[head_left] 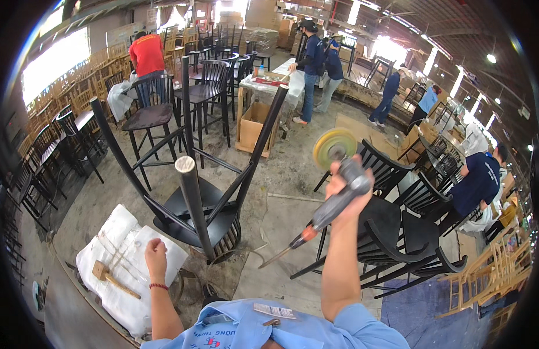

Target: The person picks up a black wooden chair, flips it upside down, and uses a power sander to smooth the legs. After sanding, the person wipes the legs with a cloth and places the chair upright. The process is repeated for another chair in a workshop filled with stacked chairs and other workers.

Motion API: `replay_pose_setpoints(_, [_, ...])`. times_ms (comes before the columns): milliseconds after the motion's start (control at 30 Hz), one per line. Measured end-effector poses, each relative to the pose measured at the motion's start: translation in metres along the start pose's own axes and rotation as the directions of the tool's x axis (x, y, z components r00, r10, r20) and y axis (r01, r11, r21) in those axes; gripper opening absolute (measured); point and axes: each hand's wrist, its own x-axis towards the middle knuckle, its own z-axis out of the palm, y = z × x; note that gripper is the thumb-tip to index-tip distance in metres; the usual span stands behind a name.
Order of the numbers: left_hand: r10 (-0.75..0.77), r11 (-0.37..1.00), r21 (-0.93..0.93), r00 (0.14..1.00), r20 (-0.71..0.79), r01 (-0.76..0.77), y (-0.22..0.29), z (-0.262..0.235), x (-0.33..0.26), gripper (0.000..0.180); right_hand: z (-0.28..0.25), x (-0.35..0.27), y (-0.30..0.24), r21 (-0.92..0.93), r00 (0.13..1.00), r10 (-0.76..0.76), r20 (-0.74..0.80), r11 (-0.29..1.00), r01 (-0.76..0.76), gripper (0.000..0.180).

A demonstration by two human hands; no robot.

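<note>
My right hand (351, 210), raised to the right of the middle, grips a dark air-powered disc sander (333, 203) with an orange band near its hose end. Its round yellowish disc (326, 150) points up and away, slightly smeared by motion. Before me a black high chair (195, 198) is upside down, legs pointing up; the nearest leg (190, 174) shows a pale bare end. The sander is apart from it. At the lower left my left hand (156, 259), a red band at its wrist, hovers over white padding with its fingers curled in and nothing visible in them.
A wooden mallet (113, 278) lies on the white padding (133, 244). Black chairs (391, 227) crowd the right side; more stand at the back left. A work table (266, 87) and several people, one in a red shirt (147, 55), are farther off. A hose (223, 256) trails across the floor.
</note>
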Motion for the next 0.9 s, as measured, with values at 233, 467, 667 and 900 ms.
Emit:
replay_pose_setpoints(233, [-0.120,0.979,0.163,0.993,-0.017,0.122,-0.054,-0.075,-0.076,0.019,-0.047,-0.125,0.069,-0.254,0.835,0.499,-0.234,0.797,-0.548,0.033])
replay_pose_setpoints(467, [-0.142,0.960,0.220,0.979,-0.147,0.173,-0.108,-0.194,-0.113,0.023,-0.048,-0.231,0.196,-0.381,0.246,0.915,-0.320,0.114,-0.918,0.028])
replay_pose_setpoints(667, [-0.362,0.854,0.236,0.855,-0.371,0.464,-0.131,-0.290,-0.166,0.025,0.016,-0.234,0.397,-0.445,0.235,0.923,-0.303,0.081,-0.892,0.026])
replay_pose_setpoints(900, [-0.498,0.675,0.407,0.787,-0.364,0.615,-0.163,-0.308,-0.221,0.030,0.053,-0.181,0.639,-0.715,0.657,0.636,-0.404,0.228,-0.661,0.040])
